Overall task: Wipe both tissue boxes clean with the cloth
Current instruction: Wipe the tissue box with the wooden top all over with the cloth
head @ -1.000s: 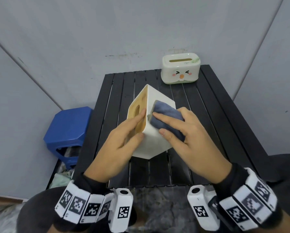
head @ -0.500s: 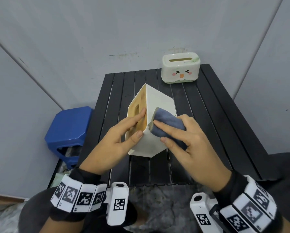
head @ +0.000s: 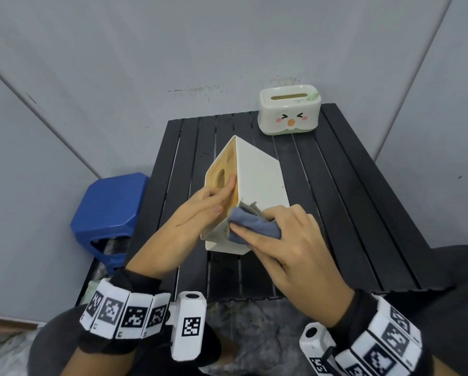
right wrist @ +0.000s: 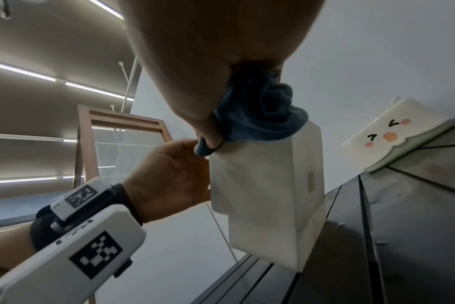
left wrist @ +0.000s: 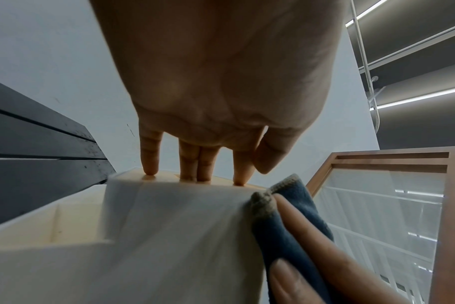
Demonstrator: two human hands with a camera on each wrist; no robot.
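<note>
A white tissue box (head: 257,183) with a wooden slotted lid stands tipped on one edge on the black slatted table (head: 363,213). My left hand (head: 197,213) steadies it, straight fingers (left wrist: 195,164) pressing on the wooden lid. My right hand (head: 279,240) holds a folded blue cloth (head: 254,226) against the box's white side near its near corner; the cloth (right wrist: 260,115) is bunched under the palm. A second tissue box (head: 290,112), cream with a cartoon face, sits at the table's far edge, also seen as the face box (right wrist: 395,131) in the right wrist view.
A blue plastic stool (head: 108,213) stands left of the table, close to the grey wall (head: 119,77). The table's right half is bare slats. My knees sit under the near table edge.
The right hand has drawn the cloth down the box's white side toward me, from its middle to the near corner. The left hand stayed on the lid.
</note>
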